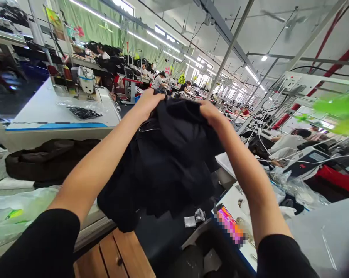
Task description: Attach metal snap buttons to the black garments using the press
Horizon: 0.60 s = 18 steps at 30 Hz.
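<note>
Both arms reach forward and hold up a black cloth garment, which hangs in loose folds. My left hand grips its upper edge at the left, and my right hand pinches the upper edge at the right. A thin light line, perhaps a zip or seam, crosses the fabric near my left hand. The lower part of the garment drapes down over a dark surface.
A white sewing table with a sewing machine stands at the left. A brown bundle lies below it. A wooden bench is close below. A phone lies at lower right. Co-workers sit along rows of machines beyond.
</note>
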Tool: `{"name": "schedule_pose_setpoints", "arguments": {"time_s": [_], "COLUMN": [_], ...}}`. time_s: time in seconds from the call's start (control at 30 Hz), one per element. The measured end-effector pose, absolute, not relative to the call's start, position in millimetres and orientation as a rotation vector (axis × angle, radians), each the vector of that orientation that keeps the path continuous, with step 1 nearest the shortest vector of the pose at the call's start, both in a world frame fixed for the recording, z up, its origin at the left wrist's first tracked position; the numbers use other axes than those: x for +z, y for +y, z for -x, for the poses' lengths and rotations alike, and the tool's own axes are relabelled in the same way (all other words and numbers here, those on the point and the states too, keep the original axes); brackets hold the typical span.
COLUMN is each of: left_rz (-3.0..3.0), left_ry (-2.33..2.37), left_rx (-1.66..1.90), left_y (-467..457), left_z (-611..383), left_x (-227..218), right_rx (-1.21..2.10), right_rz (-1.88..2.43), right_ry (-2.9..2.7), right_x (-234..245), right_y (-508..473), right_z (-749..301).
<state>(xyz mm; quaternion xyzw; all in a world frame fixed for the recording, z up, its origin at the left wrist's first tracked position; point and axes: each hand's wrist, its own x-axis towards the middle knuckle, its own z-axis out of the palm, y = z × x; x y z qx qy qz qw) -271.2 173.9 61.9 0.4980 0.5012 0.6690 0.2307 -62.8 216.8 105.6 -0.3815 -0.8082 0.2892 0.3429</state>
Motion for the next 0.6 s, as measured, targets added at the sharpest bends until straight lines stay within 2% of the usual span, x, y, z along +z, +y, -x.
{"name": "schedule_pose_setpoints", "arguments": {"time_s": [0.07,0.13,0.2,0.27,0.33,0.37,0.4,0.53,0.6], "left_rz": [-1.491,-1.704,-1.896,-1.995,-2.040,-2.055,-2.077,-2.164,-2.259], "left_ry": [1.237,1.265,1.412,1.613,1.829,1.960,2.087,2.274,2.161], "left_rx": [1.791,1.625,1.319,0.861,0.525,0.478,0.529,1.175,1.137], "left_y": [156.7,138.8,121.3,106.8,98.7,97.9,99.5,123.9,137.3], "left_z": [266.2,260.7,256.8,255.7,255.4,254.3,251.9,226.0,200.9], "left_x": [57.4,34.3,5.6,-12.1,-8.5,1.0,13.9,59.6,59.4], "right_rx": [0.748,0.675,0.562,0.438,0.332,0.283,0.241,0.044,-0.092], "right_rz": [1.017,1.140,1.287,1.389,1.410,1.379,1.327,1.150,1.131], "right_ry": [-2.122,-2.180,-2.297,-2.427,-2.424,-2.402,-2.375,-2.287,-2.292], "right_x": [116.8,104.3,71.8,31.4,-2.8,-14.8,-23.0,-29.7,-29.0], "right_y": [201.8,185.6,167.6,150.0,136.1,130.9,126.3,99.9,72.9], "right_z": [49.5,35.6,22.7,11.1,1.4,-2.3,-4.9,-6.7,-11.6]}}
